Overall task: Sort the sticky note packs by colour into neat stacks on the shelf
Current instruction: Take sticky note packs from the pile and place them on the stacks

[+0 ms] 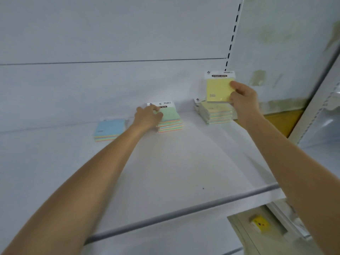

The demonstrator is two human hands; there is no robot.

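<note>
Hands work apart across the smooth white shelf [184,162]. My left hand [148,116] curls over the top of the green stack [170,119], just right of the blue stack [109,129]. Farther right, my right hand [242,97] pinches a glossy, film-wrapped yellow pack [218,89] just above the yellow stack [216,112]. I judge I'm mid-placement; next I need to lower it flat, edges flush.

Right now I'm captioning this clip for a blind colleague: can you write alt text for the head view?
The right hand holds a yellow pack above the yellow stack on a white shelf, while the left hand rests on the green stack. A blue stack lies further left.
</note>
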